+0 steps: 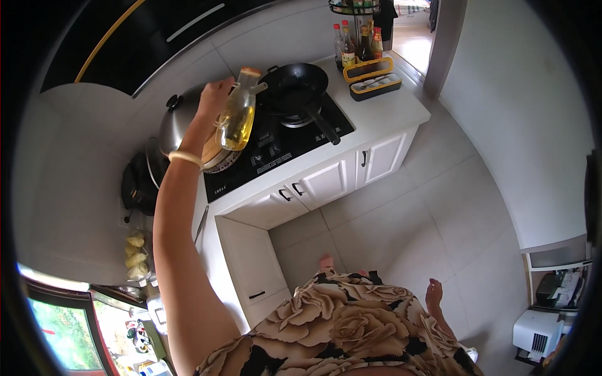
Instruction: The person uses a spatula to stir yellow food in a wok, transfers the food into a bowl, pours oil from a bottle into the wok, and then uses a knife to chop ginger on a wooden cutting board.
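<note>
My left hand (217,96) grips the handle of a clear glass oil pot (239,120) with an orange lid and a side spout. Yellow oil fills its lower part, and it is held above the gas hob (277,150). Its spout points right, towards a black wok (296,87) on the right burner. The wok's handle juts out over the hob's front edge. Behind my left forearm stands a large steamer pot with a domed steel lid (175,127), partly hidden. My right hand (433,295) hangs at my side over the floor, fingers loosely bent, with nothing visible in it.
An open seasoning box (376,87) with a spoon sits right of the hob. Behind it several sauce bottles (348,49) stand under a round rack. A black range hood (155,37) overhangs the hob. White cabinets (324,181) run below, and a doorway lies beyond the counter's right end.
</note>
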A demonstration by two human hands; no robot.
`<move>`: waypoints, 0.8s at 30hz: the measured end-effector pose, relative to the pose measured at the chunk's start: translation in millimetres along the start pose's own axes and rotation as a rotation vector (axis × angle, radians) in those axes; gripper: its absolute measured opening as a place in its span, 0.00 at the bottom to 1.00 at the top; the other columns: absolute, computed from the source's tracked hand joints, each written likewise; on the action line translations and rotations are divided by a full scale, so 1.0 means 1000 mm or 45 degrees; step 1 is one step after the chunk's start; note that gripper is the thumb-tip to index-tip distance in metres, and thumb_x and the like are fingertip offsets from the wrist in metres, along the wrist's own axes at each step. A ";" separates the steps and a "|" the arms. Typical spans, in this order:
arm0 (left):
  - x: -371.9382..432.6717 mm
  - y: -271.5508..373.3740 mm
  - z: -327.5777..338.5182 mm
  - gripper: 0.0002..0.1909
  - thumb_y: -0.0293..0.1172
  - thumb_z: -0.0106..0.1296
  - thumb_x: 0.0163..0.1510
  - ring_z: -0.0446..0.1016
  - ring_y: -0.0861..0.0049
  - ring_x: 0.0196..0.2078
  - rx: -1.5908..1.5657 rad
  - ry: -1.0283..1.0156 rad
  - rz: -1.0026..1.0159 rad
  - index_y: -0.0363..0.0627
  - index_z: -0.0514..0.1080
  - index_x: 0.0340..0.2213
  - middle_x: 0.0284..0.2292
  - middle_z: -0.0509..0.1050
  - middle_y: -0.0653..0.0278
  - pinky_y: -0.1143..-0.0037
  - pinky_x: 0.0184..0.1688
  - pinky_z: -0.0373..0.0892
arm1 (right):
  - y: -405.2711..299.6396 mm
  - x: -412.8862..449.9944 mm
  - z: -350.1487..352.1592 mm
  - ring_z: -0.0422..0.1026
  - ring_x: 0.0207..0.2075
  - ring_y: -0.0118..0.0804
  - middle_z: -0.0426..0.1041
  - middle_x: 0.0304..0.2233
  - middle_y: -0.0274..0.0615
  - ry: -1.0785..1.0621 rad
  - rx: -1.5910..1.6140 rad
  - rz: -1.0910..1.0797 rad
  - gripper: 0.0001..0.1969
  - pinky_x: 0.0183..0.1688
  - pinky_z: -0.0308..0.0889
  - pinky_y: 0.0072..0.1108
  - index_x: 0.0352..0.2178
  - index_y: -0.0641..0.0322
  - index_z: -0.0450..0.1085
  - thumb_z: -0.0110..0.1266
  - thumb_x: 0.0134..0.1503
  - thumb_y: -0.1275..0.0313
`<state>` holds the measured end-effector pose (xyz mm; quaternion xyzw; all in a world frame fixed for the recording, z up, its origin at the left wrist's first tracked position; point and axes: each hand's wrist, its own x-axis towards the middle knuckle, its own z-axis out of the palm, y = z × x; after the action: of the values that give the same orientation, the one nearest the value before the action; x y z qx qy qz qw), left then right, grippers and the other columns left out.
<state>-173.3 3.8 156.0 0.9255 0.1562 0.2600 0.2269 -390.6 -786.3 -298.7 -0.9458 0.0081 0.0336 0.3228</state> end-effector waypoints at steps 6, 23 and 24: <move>0.074 0.007 0.048 0.17 0.43 0.44 0.54 0.72 0.57 0.39 0.272 -0.338 0.164 0.43 0.69 0.38 0.34 0.72 0.46 0.67 0.38 0.67 | 0.052 -0.053 0.056 0.71 0.38 0.47 0.72 0.34 0.50 0.158 -0.179 0.208 0.10 0.41 0.67 0.29 0.36 0.65 0.69 0.45 0.52 0.77; 0.151 0.040 0.114 0.28 0.50 0.41 0.55 0.71 0.64 0.24 0.331 -0.751 -0.064 0.31 0.70 0.37 0.26 0.71 0.51 0.69 0.30 0.68 | -0.016 0.047 0.086 0.73 0.37 0.43 0.73 0.33 0.48 0.117 0.011 0.373 0.12 0.41 0.67 0.28 0.36 0.64 0.69 0.43 0.51 0.75; 0.153 0.039 0.120 0.28 0.50 0.41 0.55 0.71 0.64 0.24 0.330 -0.752 -0.075 0.31 0.70 0.37 0.26 0.71 0.51 0.69 0.30 0.68 | -0.021 0.059 0.076 0.73 0.37 0.43 0.73 0.34 0.48 0.075 0.023 0.384 0.11 0.41 0.67 0.27 0.36 0.64 0.69 0.43 0.51 0.76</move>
<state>24.7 -7.7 146.9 0.9772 0.1422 -0.0487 0.1502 -335.7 -722.5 -349.6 -0.9315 0.1600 0.0540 0.3221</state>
